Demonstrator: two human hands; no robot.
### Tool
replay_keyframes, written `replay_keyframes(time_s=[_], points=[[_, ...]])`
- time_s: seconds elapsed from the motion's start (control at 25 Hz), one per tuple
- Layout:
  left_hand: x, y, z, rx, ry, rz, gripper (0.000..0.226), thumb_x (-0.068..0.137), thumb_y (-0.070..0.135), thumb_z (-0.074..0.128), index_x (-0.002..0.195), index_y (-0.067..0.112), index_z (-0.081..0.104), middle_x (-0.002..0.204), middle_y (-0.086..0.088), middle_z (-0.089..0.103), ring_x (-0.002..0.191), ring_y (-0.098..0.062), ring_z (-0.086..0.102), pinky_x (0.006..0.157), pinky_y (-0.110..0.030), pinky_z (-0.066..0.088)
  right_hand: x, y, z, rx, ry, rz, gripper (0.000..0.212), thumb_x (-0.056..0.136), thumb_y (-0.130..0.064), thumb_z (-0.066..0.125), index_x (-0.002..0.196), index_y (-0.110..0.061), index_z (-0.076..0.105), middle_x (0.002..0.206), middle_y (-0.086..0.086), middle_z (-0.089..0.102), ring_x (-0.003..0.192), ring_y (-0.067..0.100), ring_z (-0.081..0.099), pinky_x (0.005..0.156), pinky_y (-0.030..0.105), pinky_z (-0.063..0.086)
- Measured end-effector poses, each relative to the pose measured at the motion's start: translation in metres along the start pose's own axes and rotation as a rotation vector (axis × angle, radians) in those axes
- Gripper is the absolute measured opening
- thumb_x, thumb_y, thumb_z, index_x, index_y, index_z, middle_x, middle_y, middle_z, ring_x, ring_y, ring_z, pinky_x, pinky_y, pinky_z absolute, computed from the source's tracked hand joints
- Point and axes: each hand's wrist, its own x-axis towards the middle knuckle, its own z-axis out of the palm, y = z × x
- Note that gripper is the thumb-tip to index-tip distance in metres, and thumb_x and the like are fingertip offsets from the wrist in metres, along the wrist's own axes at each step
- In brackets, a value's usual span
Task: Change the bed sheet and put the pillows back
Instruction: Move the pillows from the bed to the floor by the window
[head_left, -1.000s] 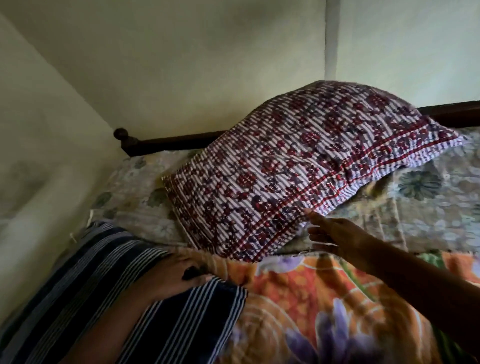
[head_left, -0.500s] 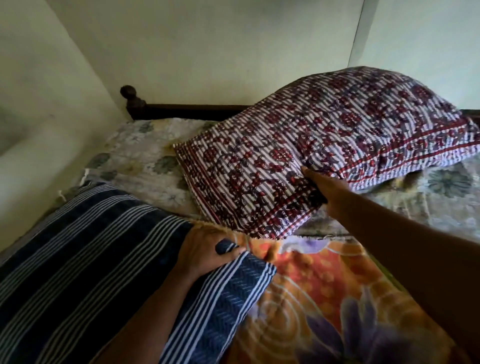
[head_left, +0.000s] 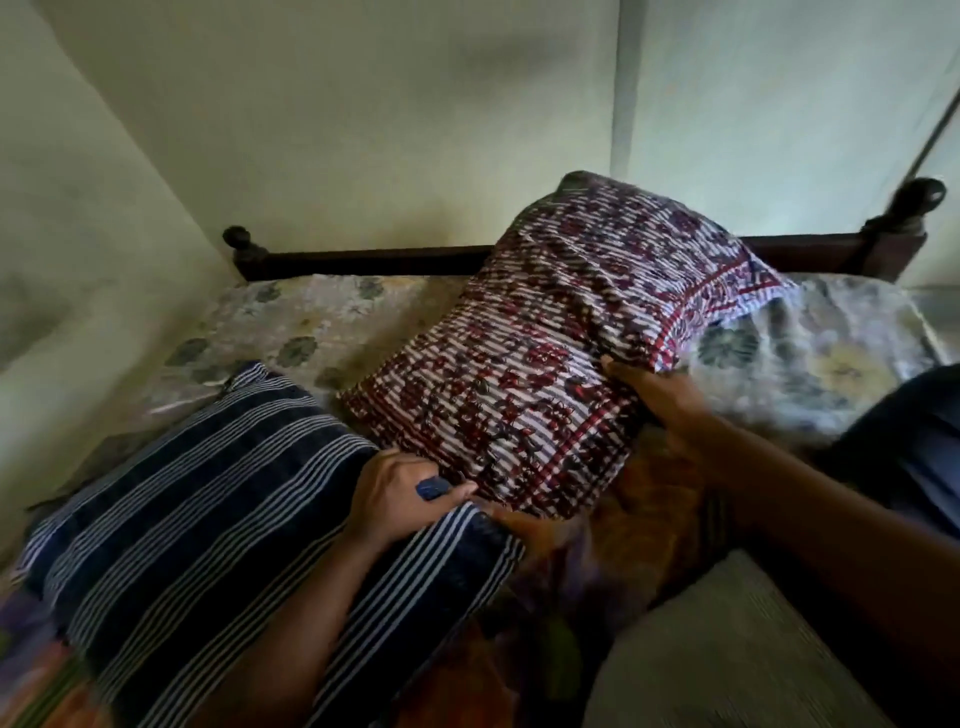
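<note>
A red-and-white patterned pillow is tilted up over the head end of the bed, its far corner raised toward the headboard. My right hand grips its right edge from below. A dark blue pillow with white stripes lies at the left on the bed. My left hand is closed on the corner of that pillow nearest the patterned one. An orange floral bed sheet is bunched below the patterned pillow. The pale floral mattress shows bare at the head end.
A dark wooden headboard with knobbed posts runs along the back wall. A wall closes in the bed's left side. A grey fabric surface lies at the lower right, and dark blue clothing sits at the right edge.
My right hand went from touching the patterned pillow to gripping its edge, and the pillow has swung toward me and to the right. My left hand stays closed on the striped pillow's corner.
</note>
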Motion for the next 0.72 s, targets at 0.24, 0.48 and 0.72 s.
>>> replay_keyframes(time_s=[0.24,0.48,0.72], points=[[0.101,0.148,-0.043,-0.438,0.210,0.020,0.065,0.081,0.062,0.053,0.045,0.014,0.028,0.045,0.004,0.020,0.042,-0.009,0.023,0.044,-0.027,0.020,-0.045,-0.024,-0.114,0.189,-0.025,-0.052,0.063,0.056,-0.031,0.085,0.109,-0.004,0.062,0.092,0.012,0.073,0.083,0.031,0.071,0.084,0.046,0.055],[0.155,0.265,-0.047,-0.620,0.066,0.289,0.065,0.079,0.066,0.052,0.043,0.016,0.031,0.044,0.010,0.020,0.042,-0.005,0.023,0.044,-0.015,0.016,-0.105,-0.036,-0.213,0.306,0.113,-0.258,0.047,0.066,-0.026,0.080,0.105,-0.004,0.067,0.097,0.011,0.073,0.087,0.025,0.071,0.085,0.038,0.055],[0.199,0.400,-0.052,-0.607,-0.174,0.594,0.068,0.074,0.055,0.062,0.040,0.002,0.037,0.042,0.001,0.026,0.041,-0.006,0.022,0.043,-0.022,0.020,-0.147,-0.019,-0.321,0.406,0.271,-0.312,0.032,0.062,-0.030,0.076,0.084,-0.007,0.070,0.074,0.006,0.074,0.066,0.017,0.071,0.061,0.022,0.055]])
